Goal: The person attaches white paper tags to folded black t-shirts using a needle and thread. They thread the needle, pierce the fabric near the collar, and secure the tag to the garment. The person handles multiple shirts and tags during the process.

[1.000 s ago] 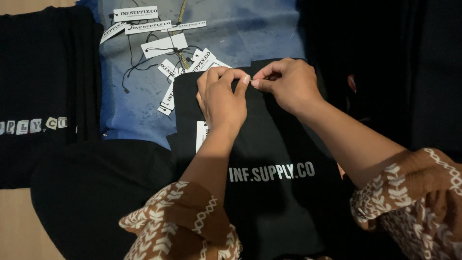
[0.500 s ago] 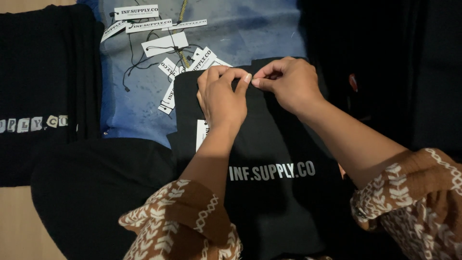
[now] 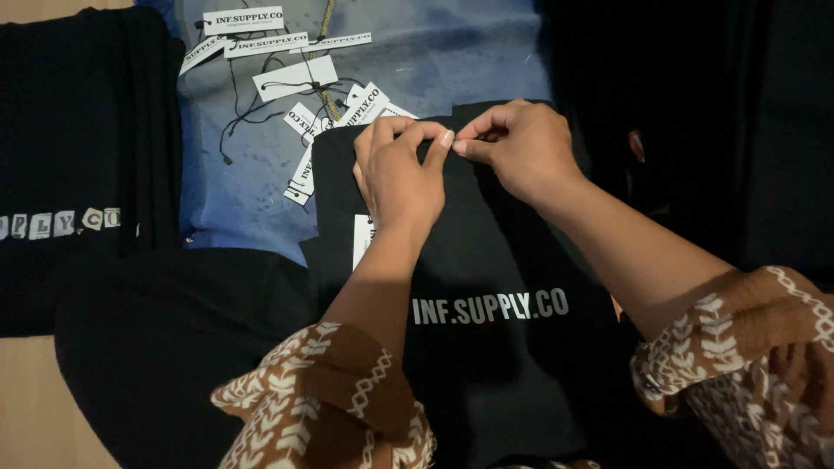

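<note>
While your left hand and right hand pinch the soft black garment's top edge, grip lightly; it looks limp.

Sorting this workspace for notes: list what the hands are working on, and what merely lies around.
In hand:
left hand and right hand pinching the top edge of the folded black garment

Lying about:
white hang tags
blue cloth
black garment stack
</note>
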